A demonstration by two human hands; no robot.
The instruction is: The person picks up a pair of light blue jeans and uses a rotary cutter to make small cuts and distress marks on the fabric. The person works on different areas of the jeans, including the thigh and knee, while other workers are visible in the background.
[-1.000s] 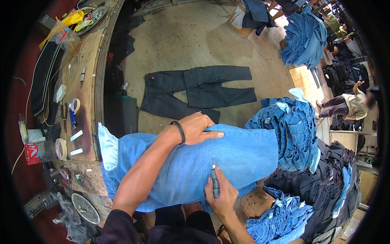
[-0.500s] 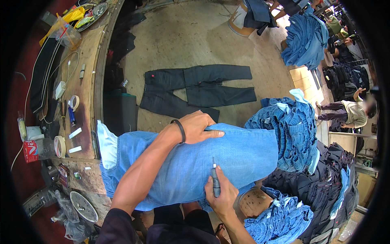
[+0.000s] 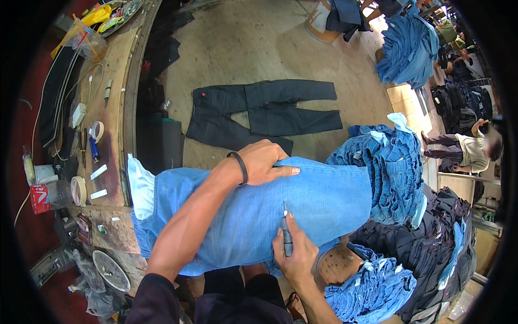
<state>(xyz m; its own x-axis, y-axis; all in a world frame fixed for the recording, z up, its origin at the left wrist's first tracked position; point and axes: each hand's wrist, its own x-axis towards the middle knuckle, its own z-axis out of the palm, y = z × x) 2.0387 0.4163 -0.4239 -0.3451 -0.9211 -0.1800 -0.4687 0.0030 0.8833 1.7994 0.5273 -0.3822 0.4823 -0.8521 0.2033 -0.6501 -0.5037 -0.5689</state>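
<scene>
standing at the upper left of the wooden bench (image 3: 114,121), a clear plastic cup (image 3: 91,46) holds thin sticks, just beside a metal tray (image 3: 135,12) with yellow packaging (image 3: 97,16) at its near side. farther down, a clear jar (image 3: 63,195) lies near a tape roll (image 3: 78,190); whether anything is inside it is hard to tell. a pale oval dish (image 3: 111,271) sits below, beside crumpled plastic bags (image 3: 97,302) whose contents can't be made out.

the bench's long edge runs beside the bare floor (image 3: 232,43), which opens wide beyond the hands, around the black trousers (image 3: 270,110) laid flat. across the middle, between the body and those trousers, stretch the light-blue jeans (image 3: 334,186), pale lining (image 3: 141,186) at their left end. the left hand (image 3: 263,163) rests on their far edge, thumb laid on the cloth; its fingertips are hidden, so i can't tell how tightly it grips. the right hand (image 3: 295,247) is closed round a slim grey tool (image 3: 286,232), tip at the denim; contact is too fine to judge.

at right, a denim stack (image 3: 386,167) stands just past the jeans' end, partly covering a dark garment heap (image 3: 426,248). a smaller denim pile (image 3: 372,291) lies beside a round stool (image 3: 337,264), partly hidden. toward the dark rim, a person (image 3: 469,146) shows small, near shadowy clutter.
</scene>
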